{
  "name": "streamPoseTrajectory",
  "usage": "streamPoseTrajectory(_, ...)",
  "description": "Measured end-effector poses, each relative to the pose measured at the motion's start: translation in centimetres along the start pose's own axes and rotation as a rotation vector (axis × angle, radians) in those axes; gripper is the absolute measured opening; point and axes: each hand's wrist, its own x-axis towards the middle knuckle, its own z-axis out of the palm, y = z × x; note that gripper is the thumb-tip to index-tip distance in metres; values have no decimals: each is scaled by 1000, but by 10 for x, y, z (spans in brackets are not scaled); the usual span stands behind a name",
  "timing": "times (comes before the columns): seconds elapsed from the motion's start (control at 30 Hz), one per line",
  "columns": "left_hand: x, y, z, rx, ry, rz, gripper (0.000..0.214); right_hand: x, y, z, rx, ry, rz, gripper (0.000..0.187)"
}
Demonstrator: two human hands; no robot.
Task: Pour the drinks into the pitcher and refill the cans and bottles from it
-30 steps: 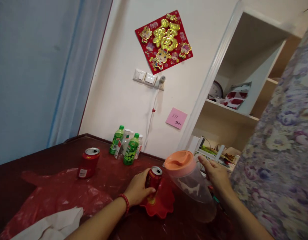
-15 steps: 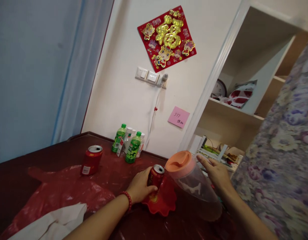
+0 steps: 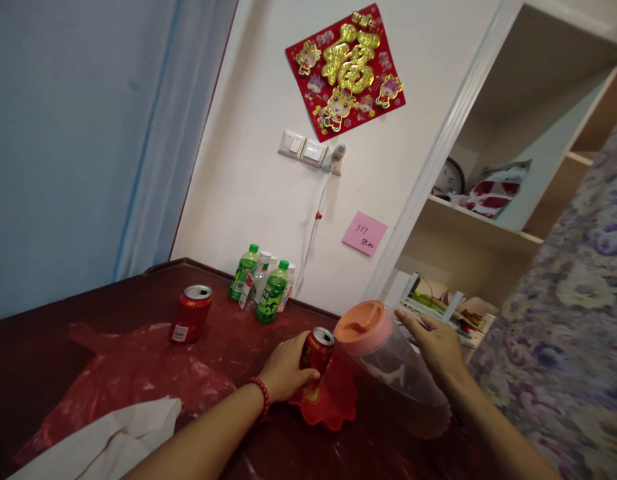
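Observation:
My left hand is wrapped round a red drink can, which stands over a red scalloped dish. The can's top opening shows dark. On the right, my right hand grips the handle side of a clear plastic pitcher with an orange lid. The pitcher leans left, its lid close beside the can's top; whether they touch I cannot tell. Some liquid seems to lie low in the pitcher, and its handle is mostly hidden by my fingers.
A second red can stands to the left, behind a crumpled red plastic bag. White cloth lies at the front left. Several bottles, including a green one, stand against the wall. A floral curtain hangs at the right beside shelves.
The whole view has shifted slightly, so things sit a little further right. My hands keep their hold on the can and the pitcher, with almost no movement between them.

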Motion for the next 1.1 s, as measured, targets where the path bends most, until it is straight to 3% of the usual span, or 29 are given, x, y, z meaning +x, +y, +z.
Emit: streamPoseTrajectory(1.1,-2,-2,0,16,7,-1,70,5,-19,4,-70,6,-59,61)
